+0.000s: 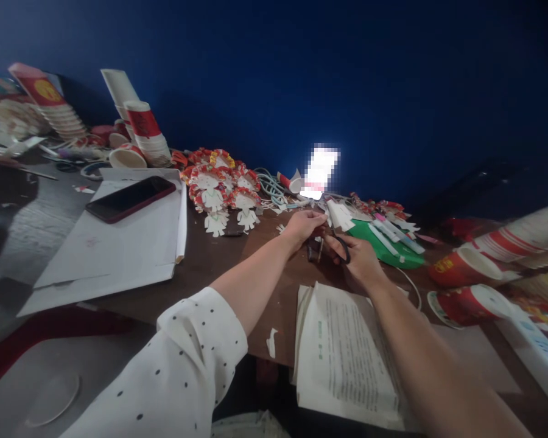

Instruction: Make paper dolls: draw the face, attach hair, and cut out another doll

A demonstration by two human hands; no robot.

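My left hand (305, 226) is closed in a pinch above the middle of the brown table (267, 274). What it pinches is too small and dark to make out, with a bit of red showing below the fingers. Close on its right, my right hand (360, 260) is closed round a pair of scissors (346, 249), whose black handle loop shows at the fingers. Just beyond both hands are white paper pieces (340, 216). To the left lies a cluster of paper figures (217, 198) with red and yellow frilled tops.
A phone (131, 198) rests on a white board (105, 258) at left. Stacked paper cups (148, 134) stand behind it, and more cups (468, 304) lie at right. A booklet (347, 359) is at the near edge. Markers (395, 234) lie on a green sheet (363, 231) near a glowing screen (319, 170).
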